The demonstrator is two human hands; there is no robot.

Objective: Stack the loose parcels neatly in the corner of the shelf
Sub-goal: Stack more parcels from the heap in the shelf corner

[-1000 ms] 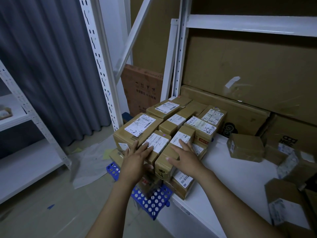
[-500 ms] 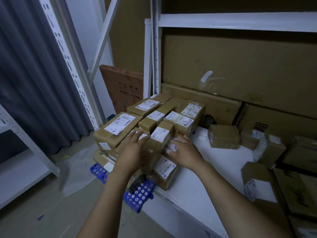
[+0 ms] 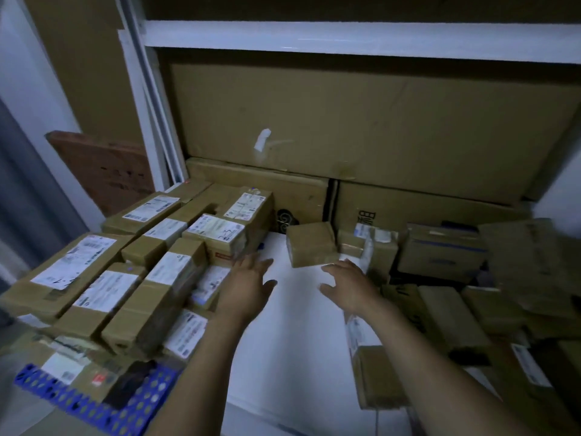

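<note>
"Between the hands, what lies there?"

"Bare white shelf (image 3: 292, 341). The left hand (image 3: 248, 284) and the right hand (image 3: 349, 284) both hover over it, palms down, fingers spread and loose — neither holds anything."

"And the parcels?"

"Just left of the left hand stands the stack (image 3: 151, 272): labelled boxes packed side by side in the corner, at least two layers deep. That hand's fingertips come close to its edge; whether they touch it I cannot tell."

"Ahead of the hands?"

"A small box (image 3: 311, 245), plain brown, just beyond the right hand's fingertips. It sits apart from the stack, with a strip of shelf between them."

"To the right?"

"A jumble of loose parcels (image 3: 440, 256) — right of the right hand and along its forearm, some tilted, some label-up."

"Behind everything?"

"A cardboard sheet (image 3: 361, 121) stands against the back, with flat cartons (image 3: 261, 187) at its foot."

"Left of the left forearm?"

"A blue crate (image 3: 85, 404), lower than the shelf, with more boxes on it. Blur hides the details."
</note>
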